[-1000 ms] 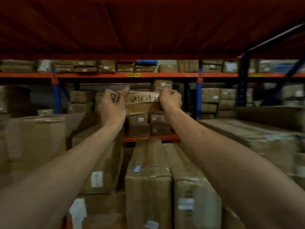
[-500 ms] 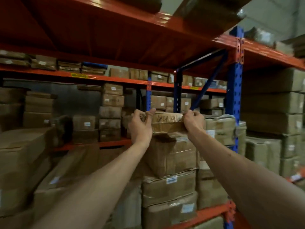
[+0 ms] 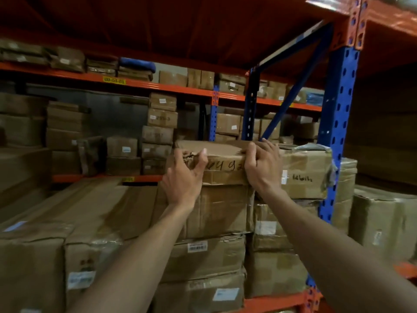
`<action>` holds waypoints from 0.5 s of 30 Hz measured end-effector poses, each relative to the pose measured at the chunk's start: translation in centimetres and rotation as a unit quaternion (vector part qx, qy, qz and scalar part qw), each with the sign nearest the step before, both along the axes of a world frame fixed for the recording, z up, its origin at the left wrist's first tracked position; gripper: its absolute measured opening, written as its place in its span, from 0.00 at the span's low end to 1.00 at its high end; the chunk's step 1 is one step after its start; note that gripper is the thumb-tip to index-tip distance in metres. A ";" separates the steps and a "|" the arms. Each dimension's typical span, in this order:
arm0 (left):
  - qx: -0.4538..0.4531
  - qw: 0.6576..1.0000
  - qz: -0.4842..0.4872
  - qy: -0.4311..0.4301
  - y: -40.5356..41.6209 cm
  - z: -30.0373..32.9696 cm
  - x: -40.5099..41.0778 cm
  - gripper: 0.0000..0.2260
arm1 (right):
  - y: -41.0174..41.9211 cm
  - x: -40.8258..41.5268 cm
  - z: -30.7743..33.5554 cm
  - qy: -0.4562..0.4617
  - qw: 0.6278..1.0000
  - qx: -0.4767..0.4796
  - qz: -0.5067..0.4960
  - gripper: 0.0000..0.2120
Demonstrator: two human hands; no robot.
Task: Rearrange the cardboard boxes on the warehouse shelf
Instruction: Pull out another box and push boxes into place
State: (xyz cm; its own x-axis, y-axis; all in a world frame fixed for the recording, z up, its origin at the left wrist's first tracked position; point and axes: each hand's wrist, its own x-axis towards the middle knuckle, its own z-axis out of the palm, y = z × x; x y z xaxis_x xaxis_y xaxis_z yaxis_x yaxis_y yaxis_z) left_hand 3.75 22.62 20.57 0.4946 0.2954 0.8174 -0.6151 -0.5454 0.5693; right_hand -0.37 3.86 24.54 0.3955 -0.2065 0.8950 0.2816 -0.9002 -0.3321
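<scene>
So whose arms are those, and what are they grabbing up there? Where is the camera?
The camera sits on a person's head and looks forward, so you see that person's own two arms reaching out. There is no robot here. The left hand and the right hand grip the two ends of a flat cardboard box with numbers scribbled on its front. That box lies on top of a stack of bigger boxes, beside another box with writing. All of it stands on a warehouse shelf with orange beams and blue posts. More boxes fill the shelves behind.
</scene>
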 end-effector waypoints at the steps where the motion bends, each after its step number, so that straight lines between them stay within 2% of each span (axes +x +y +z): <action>1: 0.003 1.000 0.008 -0.006 -0.1 0.0 0.0 0.31 | 0.1 0.8 -0.4 -0.029 0.999 0.020 -0.001 0.23; 5: 0.003 1.000 0.014 -0.023 -0.2 0.1 0.1 0.26 | -0.5 3.0 -1.1 -0.075 0.996 0.016 -0.048 0.25; 9: -0.001 1.000 0.002 -0.014 0.0 0.4 0.8 0.26 | -0.3 3.6 -0.6 -0.072 0.993 0.003 -0.091 0.21; 15: 0.008 1.000 0.021 -0.019 0.6 0.4 1.8 0.23 | 0.4 3.9 -0.6 -0.056 0.990 -0.003 -0.129 0.23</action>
State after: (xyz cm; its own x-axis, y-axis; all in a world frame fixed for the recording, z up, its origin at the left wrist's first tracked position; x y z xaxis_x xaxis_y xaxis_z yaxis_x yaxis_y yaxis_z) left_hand 5.56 23.25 21.02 0.4503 0.3028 0.8400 -0.6125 -0.5797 0.5373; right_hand 3.50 4.23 23.89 0.2277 -0.2822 0.9320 0.0768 -0.9489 -0.3061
